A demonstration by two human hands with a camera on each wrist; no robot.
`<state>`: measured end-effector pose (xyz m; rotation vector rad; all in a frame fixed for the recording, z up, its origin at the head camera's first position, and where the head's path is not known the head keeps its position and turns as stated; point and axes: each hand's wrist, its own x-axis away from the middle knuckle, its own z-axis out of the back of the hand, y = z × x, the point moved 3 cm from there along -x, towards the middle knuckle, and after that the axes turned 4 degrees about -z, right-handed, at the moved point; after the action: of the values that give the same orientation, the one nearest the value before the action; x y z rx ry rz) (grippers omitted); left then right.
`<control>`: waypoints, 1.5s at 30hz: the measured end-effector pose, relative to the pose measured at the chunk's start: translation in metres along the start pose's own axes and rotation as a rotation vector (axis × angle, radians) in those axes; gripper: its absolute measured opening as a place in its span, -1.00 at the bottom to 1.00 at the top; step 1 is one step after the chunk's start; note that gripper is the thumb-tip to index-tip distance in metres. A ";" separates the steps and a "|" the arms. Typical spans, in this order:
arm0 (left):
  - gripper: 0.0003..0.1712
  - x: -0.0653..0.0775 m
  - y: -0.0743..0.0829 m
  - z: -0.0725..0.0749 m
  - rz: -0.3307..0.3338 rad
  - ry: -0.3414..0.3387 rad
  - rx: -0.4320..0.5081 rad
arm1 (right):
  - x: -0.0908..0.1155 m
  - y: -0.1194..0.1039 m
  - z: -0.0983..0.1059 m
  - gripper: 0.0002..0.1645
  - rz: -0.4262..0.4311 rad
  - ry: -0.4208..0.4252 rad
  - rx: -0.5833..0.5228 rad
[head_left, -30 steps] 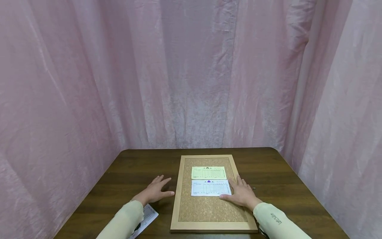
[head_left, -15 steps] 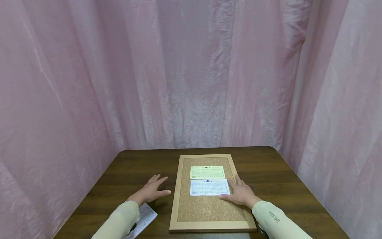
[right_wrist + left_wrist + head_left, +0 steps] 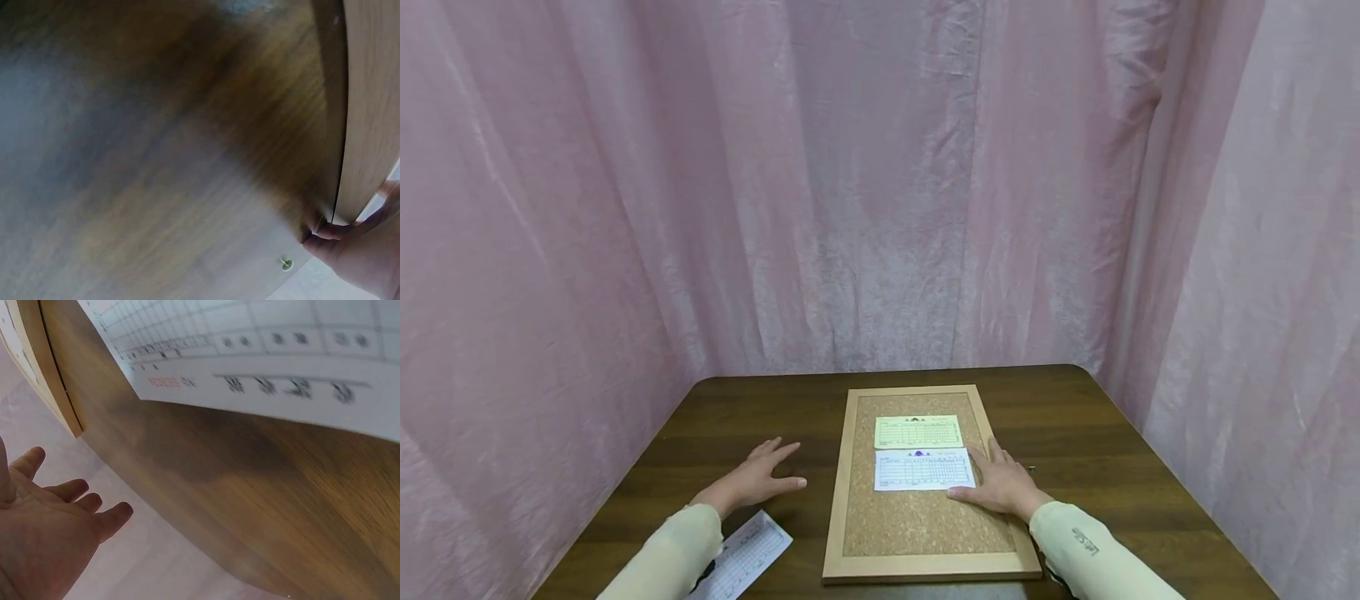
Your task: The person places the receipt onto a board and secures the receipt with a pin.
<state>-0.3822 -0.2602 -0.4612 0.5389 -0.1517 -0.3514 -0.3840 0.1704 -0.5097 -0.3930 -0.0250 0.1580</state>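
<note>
A wood-framed cork board (image 3: 928, 533) lies flat on the table. On it a yellow printed slip (image 3: 917, 432) is above a white printed slip (image 3: 923, 473), which has a purple spot at its top edge. My right hand (image 3: 1002, 487) rests across the board's right side, thumb and one fingertip at the white slip's right end, the other fingers over the frame. Left of the board, my left hand (image 3: 751, 483) hovers with spread fingers and holds nothing. Close by its wrist lies a loose printed slip (image 3: 748, 552), partly hidden by the sleeve.
A small pushpin (image 3: 286, 264) lies on the dark wooden table (image 3: 1112, 467) to the right of the board. Pink curtains (image 3: 880, 208) hang behind the table and at both sides.
My left hand has drawn away from the board toward the left, uncovering more of the loose slip. The right hand stays in place on the board.
</note>
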 end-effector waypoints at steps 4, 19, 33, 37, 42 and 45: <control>-0.02 0.005 -0.006 0.003 0.009 -0.016 0.016 | 0.000 -0.001 0.000 0.27 0.000 -0.003 -0.007; 0.01 0.035 -0.040 0.010 0.076 -0.070 0.087 | -0.001 -0.003 -0.001 0.28 0.005 -0.004 -0.003; 0.13 0.059 -0.069 0.008 0.052 -0.074 0.035 | -0.001 -0.003 -0.001 0.29 -0.006 0.008 0.008; 0.14 0.059 -0.074 0.004 0.055 -0.093 0.002 | -0.001 -0.002 -0.001 0.29 -0.007 0.009 0.008; 0.14 0.051 -0.075 0.001 0.088 -0.111 0.003 | -0.001 0.000 -0.002 0.29 -0.011 0.008 0.001; 0.15 0.045 -0.072 0.000 0.085 -0.094 -0.008 | -0.002 0.000 -0.001 0.29 -0.011 0.014 -0.004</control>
<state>-0.3609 -0.3343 -0.4965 0.5070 -0.2630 -0.2945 -0.3855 0.1701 -0.5110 -0.3979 -0.0141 0.1443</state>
